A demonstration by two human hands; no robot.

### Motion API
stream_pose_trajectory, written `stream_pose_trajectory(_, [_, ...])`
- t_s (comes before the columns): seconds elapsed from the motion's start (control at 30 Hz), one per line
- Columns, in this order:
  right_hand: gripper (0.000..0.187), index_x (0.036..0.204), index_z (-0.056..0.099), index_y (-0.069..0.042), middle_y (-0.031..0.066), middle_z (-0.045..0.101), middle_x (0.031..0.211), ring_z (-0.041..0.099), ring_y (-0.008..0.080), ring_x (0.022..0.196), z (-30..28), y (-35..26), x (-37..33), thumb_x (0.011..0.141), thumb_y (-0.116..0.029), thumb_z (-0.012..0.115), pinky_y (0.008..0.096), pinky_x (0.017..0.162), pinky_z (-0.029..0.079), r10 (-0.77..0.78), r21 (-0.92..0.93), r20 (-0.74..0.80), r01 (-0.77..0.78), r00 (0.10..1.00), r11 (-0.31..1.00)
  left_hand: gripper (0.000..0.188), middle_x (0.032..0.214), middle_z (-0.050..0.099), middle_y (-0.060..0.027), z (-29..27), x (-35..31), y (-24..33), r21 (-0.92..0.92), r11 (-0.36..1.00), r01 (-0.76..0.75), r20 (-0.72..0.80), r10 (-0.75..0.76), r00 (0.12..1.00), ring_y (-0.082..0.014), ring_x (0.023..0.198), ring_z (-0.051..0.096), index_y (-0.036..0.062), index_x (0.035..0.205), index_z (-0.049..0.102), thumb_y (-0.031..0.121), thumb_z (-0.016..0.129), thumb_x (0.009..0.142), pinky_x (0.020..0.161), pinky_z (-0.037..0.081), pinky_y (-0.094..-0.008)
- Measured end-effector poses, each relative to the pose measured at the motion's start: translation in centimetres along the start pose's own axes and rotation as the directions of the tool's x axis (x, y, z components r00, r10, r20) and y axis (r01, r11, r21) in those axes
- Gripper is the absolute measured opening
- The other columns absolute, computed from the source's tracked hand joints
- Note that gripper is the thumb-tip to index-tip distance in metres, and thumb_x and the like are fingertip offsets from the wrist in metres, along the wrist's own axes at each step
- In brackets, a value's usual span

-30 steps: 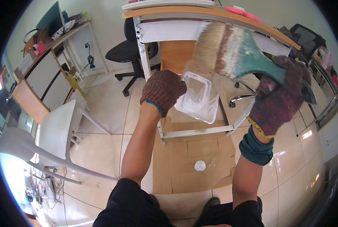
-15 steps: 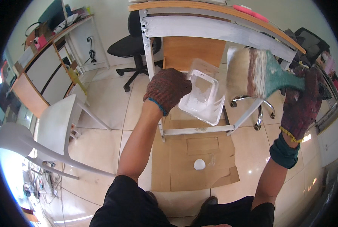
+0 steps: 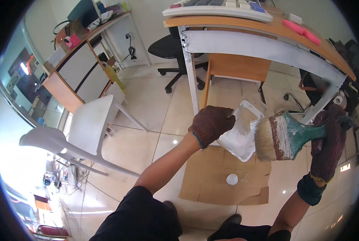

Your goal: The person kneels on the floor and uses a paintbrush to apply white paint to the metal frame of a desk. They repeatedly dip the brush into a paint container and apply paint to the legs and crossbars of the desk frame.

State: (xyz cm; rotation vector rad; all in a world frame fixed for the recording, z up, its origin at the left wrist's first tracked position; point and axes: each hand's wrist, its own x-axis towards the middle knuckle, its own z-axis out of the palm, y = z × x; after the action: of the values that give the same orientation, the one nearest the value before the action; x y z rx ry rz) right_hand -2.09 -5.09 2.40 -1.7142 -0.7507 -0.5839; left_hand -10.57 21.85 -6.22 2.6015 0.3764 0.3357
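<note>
My left hand [image 3: 212,125], in a dark reddish knit glove, is closed on the rim of a clear plastic tub [image 3: 244,154] tilted before me. White paint coats its inside. My right hand [image 3: 329,144], gloved likewise, grips the handle of a wide paintbrush [image 3: 298,134]. This brush has a worn green handle, a brown-and-white stained band and pale bristles pointing left. The bristle tips overlap the tub's right edge; I cannot tell whether they touch. Beyond both hands stands a wooden-topped desk [image 3: 231,23] with a white-painted metal frame [image 3: 264,43].
Flattened cardboard [image 3: 203,176] with a white paint spot [image 3: 232,179] lies on the tiled floor by my feet. A grey-white chair [image 3: 89,124] stands left, before a cabinet [image 3: 79,76]. A black swivel chair [image 3: 171,48] is behind the desk. A keyboard [image 3: 223,12] rests on the desktop.
The brush has come down from in front of the desk frame to the tub's right edge. The tub stays in my left hand. My view has shifted, so the desk and floor sit differently.
</note>
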Motion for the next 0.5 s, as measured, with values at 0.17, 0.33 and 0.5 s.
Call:
stream_pose_trajectory(0.17, [0.031, 0.109, 0.052, -0.006, 0.0036, 0.059, 0.083, 0.043, 0.0032, 0.05, 0.8, -1.2, 0.2, 0.085, -0.026, 0.055, 0.0165, 0.042, 0.031, 0.351, 0.438, 0.179, -0.393, 0.919, 0.808, 0.029, 0.068, 0.061, -0.0156, 0.3, -1.1, 0.1, -0.091, 0.994, 0.065, 0.081, -0.058, 0.995, -0.0343, 0.065, 0.061, 0.0101, 0.085, 0.065, 0.035, 0.049, 0.083, 0.065, 0.05, -0.0423])
stream_pose_trajectory(0.33, [0.034, 0.109, 0.051, -0.008, 0.0054, 0.06, 0.084, 0.04, 0.0029, 0.044, 2.3, -2.6, 0.4, 0.083, -0.027, 0.062, 0.0162, 0.036, 0.028, 0.397, 0.383, 0.254, -0.468, 0.882, 0.796, 0.028, 0.072, 0.062, -0.0154, 0.8, -1.6, -0.8, -0.11, 0.99, 0.088, 0.187, -0.066, 0.98, -0.0343, 0.07, 0.062, 0.0102, 0.088, 0.064, 0.034, 0.049, 0.083, 0.069, 0.05, -0.0425])
stream_pose_trajectory(0.5, [0.033, 0.106, 0.052, -0.008, 0.0073, 0.062, 0.085, 0.046, 0.005, 0.049, 3.1, -4.7, -1.8, 0.081, -0.026, 0.065, 0.0162, 0.038, 0.031, 0.501, 0.308, 0.229, -0.55, 0.835, 0.776, 0.03, 0.078, 0.063, -0.0167, 1.8, -2.4, -3.1, -0.159, 0.987, -0.016, 0.201, 0.048, 0.978, -0.0357, 0.076, 0.062, 0.0101, 0.089, 0.063, 0.036, 0.048, 0.084, 0.07, 0.049, -0.0439])
